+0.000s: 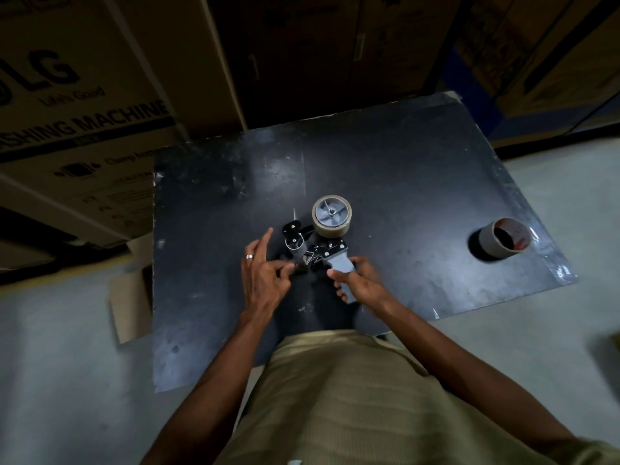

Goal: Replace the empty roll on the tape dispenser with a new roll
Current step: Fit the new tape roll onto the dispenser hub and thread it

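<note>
Dispenser (322, 253) lies on its side on the dark table (419, 182), near the middle. New roll (332, 220) is already seated on the hub, grey spokes visible through its centre. Empty core (503, 239) stands well apart at the right edge of the table. Right hand (359, 280) is wrapped round the grey handle, fingers curled under it. Left hand (265, 273) hovers just beside the roller end, index finger straight and pointing up-table, thumb and other fingers drawn together near the blade guard (whether they pinch a tape end I cannot tell; that spot is blurred). Judgement: mounting looks done, threading is what remains. Risks: the free end could fold back and stick to the roll if lost; fingertips are close to the serrated blade, so a slip while feeding could nick them; tape fed adhesive side the wrong way past the roller would jam.
</note>
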`<state>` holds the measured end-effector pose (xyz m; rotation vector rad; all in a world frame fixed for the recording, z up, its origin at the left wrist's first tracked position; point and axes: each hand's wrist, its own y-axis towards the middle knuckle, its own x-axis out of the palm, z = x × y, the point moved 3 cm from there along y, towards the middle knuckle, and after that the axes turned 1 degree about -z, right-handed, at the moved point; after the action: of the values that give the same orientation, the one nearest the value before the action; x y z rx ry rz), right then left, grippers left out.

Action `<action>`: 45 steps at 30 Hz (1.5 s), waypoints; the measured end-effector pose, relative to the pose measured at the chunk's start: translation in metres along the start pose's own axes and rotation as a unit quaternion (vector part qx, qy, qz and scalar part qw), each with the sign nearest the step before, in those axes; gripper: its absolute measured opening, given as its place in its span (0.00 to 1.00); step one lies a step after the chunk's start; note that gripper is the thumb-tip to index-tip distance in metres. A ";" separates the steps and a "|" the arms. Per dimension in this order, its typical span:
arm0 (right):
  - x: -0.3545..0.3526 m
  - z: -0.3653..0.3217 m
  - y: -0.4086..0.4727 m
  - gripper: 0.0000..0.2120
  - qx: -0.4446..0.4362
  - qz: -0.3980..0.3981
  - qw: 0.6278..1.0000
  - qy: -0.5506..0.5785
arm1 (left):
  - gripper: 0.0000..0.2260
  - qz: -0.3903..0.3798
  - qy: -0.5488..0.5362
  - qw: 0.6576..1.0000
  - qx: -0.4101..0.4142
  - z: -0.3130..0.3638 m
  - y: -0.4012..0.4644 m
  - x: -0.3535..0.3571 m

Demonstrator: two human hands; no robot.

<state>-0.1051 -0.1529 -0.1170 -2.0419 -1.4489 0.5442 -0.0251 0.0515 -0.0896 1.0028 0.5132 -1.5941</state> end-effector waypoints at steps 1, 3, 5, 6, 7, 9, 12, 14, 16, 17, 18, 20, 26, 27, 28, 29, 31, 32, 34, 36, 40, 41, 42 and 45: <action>0.000 0.000 0.000 0.24 -0.001 0.000 1.000 0.001 | 0.02 -0.002 0.003 1.000 -0.004 -0.007 -0.004 -0.001; 0.002 0.000 0.000 0.23 0.001 -0.001 1.000 0.005 | 0.02 -0.004 0.008 1.000 -0.007 -0.014 -0.008 -0.003; 0.002 0.001 0.001 0.23 0.007 -0.003 1.000 0.010 | 0.02 0.000 0.011 1.000 -0.007 -0.015 -0.006 -0.007; 0.002 0.001 0.001 0.23 0.009 -0.005 1.000 0.011 | 0.02 0.004 0.011 1.000 -0.007 -0.015 -0.004 -0.009; 0.001 0.000 0.001 0.25 0.010 -0.008 1.000 0.008 | 0.02 0.008 0.013 1.000 -0.006 -0.016 -0.001 -0.011; 0.001 -0.002 -0.001 0.27 0.011 -0.015 1.000 -0.002 | 0.02 0.010 0.023 1.000 -0.001 -0.019 0.004 -0.014; 0.000 -0.005 -0.005 0.25 0.015 -0.021 1.000 -0.008 | 0.01 0.012 0.043 0.999 0.012 -0.022 0.014 -0.016; -0.001 -0.009 -0.008 0.22 0.017 -0.033 0.999 -0.011 | 0.02 0.009 0.053 0.998 0.018 -0.023 0.023 -0.016; -0.002 -0.014 -0.012 0.18 0.016 -0.048 0.998 -0.025 | 0.02 0.002 0.063 0.997 0.036 -0.025 0.033 -0.016; -0.003 -0.017 -0.013 0.16 0.016 -0.055 0.998 -0.034 | 0.03 -0.004 0.066 0.997 0.048 -0.025 0.038 -0.015; -0.003 -0.020 -0.014 0.15 0.016 -0.063 0.997 -0.043 | 0.03 -0.010 0.067 0.996 0.057 -0.025 0.043 -0.014; -0.005 -0.026 -0.014 0.14 0.021 -0.080 0.995 -0.060 | 0.02 -0.025 0.066 0.995 0.072 -0.024 0.054 -0.012; -0.009 -0.030 -0.010 0.11 0.026 -0.118 0.989 -0.090 | 0.15 -0.041 -0.018 0.997 0.067 -0.020 0.073 -0.020; -0.010 -0.031 -0.010 0.12 0.027 -0.118 0.988 -0.097 | 0.21 -0.055 -0.032 0.996 0.067 -0.018 0.077 -0.023; -0.010 -0.031 -0.010 0.13 0.032 -0.115 0.987 -0.103 | 0.26 -0.074 -0.038 0.993 0.087 -0.015 0.082 -0.025; -0.010 -0.031 -0.010 0.14 0.038 -0.112 0.987 -0.108 | 0.30 -0.099 -0.033 0.988 0.118 -0.011 0.086 -0.026; -0.011 -0.030 -0.007 0.18 0.049 -0.097 0.988 -0.114 | 0.35 -0.151 0.002 0.970 0.191 -0.005 0.096 -0.026; -0.011 -0.029 -0.005 0.21 0.046 -0.086 0.987 -0.128 | 0.35 -0.167 0.023 0.960 0.225 -0.004 0.099 -0.025; -0.012 -0.028 -0.004 0.32 0.012 -0.047 0.971 -0.234 | 0.30 -0.177 0.046 0.945 0.273 -0.007 0.103 -0.021; -0.012 -0.030 -0.009 0.40 -0.055 0.019 0.930 -0.364 | 0.26 -0.174 0.044 0.942 0.283 -0.011 0.106 -0.019; -0.003 -0.048 -0.026 0.42 -0.277 0.142 0.794 -0.522 | 0.21 -0.172 0.056 0.943 0.278 -0.008 0.108 -0.018; 0.001 -0.053 -0.027 0.40 -0.317 0.145 0.770 -0.534 | 0.20 -0.172 0.057 0.943 0.278 -0.008 0.108 -0.017; 0.005 -0.057 -0.027 0.36 -0.350 0.142 0.750 -0.544 | 0.20 -0.171 0.057 0.943 0.279 -0.009 0.108 -0.017; 0.022 -0.065 -0.022 0.25 -0.418 0.098 0.689 -0.583 | 0.18 -0.171 0.070 0.944 0.275 -0.008 0.110 -0.017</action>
<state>-0.0734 -0.1406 -0.0539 -2.6720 -2.5370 1.7841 0.0811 0.0366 -0.0604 1.5166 0.3528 -2.0472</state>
